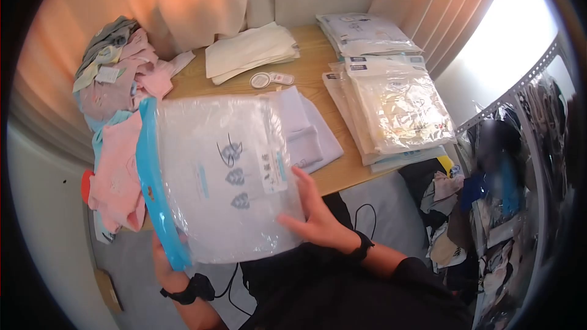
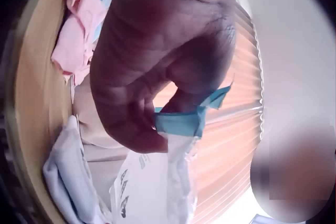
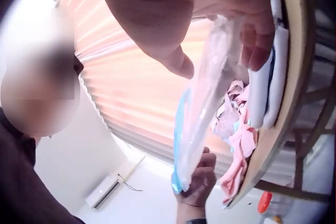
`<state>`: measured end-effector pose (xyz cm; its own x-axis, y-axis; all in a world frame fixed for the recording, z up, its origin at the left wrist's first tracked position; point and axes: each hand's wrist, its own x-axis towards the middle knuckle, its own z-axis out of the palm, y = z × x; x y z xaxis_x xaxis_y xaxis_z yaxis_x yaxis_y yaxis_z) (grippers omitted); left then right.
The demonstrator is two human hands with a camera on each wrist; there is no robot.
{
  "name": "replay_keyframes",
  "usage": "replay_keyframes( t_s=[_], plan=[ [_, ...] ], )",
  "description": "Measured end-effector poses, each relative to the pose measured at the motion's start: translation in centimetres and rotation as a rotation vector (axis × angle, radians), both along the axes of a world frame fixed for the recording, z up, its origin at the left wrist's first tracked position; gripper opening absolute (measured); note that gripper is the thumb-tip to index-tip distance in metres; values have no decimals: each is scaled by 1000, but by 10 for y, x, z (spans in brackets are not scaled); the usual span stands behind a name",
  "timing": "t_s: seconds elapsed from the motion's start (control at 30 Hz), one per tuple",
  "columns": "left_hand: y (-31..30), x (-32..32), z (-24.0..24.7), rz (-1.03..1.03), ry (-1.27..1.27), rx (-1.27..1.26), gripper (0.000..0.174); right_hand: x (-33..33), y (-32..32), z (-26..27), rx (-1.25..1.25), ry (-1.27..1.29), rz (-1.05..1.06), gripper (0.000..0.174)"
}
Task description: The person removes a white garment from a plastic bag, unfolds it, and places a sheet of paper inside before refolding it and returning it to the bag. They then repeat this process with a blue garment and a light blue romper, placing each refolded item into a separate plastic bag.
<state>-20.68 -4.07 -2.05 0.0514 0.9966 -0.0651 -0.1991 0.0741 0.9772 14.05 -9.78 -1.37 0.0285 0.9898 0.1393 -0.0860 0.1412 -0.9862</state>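
A clear plastic garment bag with a blue top strip, printed leaves and a white label is held up in front of the body. Pale cloth shows through it. My left hand grips the blue strip, fingers curled round it; in the head view the bag hides most of that hand. At the bag's other end is my right hand, its thumb along the near face and its fingers behind, with the plastic between them. Behind the bag, folded pale lavender clothing lies on the wooden table.
A heap of pink and grey clothes fills the table's left side. White sheets lie at the back, with two small tags before them. Packed garment bags are stacked on the right. A rack of clothes stands beyond the table.
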Motion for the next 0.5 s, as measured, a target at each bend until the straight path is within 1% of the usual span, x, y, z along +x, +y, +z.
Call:
replay_keyframes(
  t_s=[0.03,0.07,0.17,0.2,0.27,0.3,0.37,0.43,0.47,0.5],
  plan=[
    [-5,-5,2,-91,60,2,34,1,2,2,-10,-23,59,92],
    [-7,-9,5,-179,121,3,41,4,4,1,-3,-140,93,95],
    [-17,39,34,157,394,158,65,0,5,1,-22,168,101,95],
    [-12,19,23,65,463,191,80,-2,3,2,-18,190,97,95],
    [-18,6,9,116,394,66,78,-6,2,4,-12,235,96,95],
    [-20,2,6,143,361,4,77,-7,2,3,21,181,78,95],
    [-18,-7,0,87,385,-47,80,-10,4,-1,88,76,42,94],
    [-18,-5,9,-30,486,22,84,-11,3,-3,127,-8,4,91],
    [-16,-7,17,-120,571,119,87,-12,3,-5,145,-51,-15,90],
    [-19,-9,18,-158,597,116,90,-13,2,-4,138,-64,17,89]
  ],
)
